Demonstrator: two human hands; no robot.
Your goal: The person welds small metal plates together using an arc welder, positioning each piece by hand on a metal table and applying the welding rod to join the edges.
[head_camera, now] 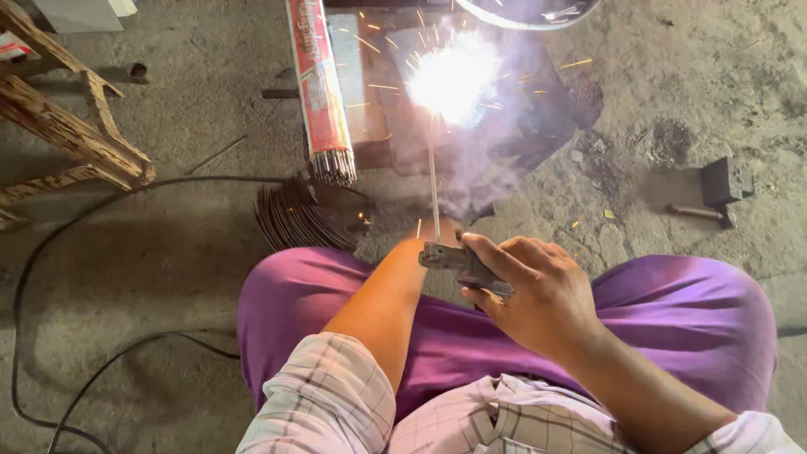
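Head view, looking down at a seated person in purple trousers and a checked shirt. The right hand (538, 294), at centre of the frame, has its fingers (496, 252) clamped together around the grey electrode holder (461, 265). From the holder a thin welding rod (435, 181) runs straight up the frame to a bright white arc (454, 80) at upper centre, where sparks and pale smoke spread over a dark metal workpiece (538, 109) lying on the concrete floor (168, 252).

The left forearm (382, 307) extends from lower centre toward the holder; the left hand itself is hidden behind the holder and the right hand, so the state of its fingers cannot be told.

Just left of the arc, a red packet of welding rods (319, 84) lies on end down the frame, its bare rod tips showing at the lower end. Below it, a fan of dark loose rods (290, 214) rests on the floor near the person's knee. A wooden frame (76, 126) occupies the upper left, black cables (92, 210) curve across the left side, and a hammer (714, 197) lies at the right edge, well apart from the hands.
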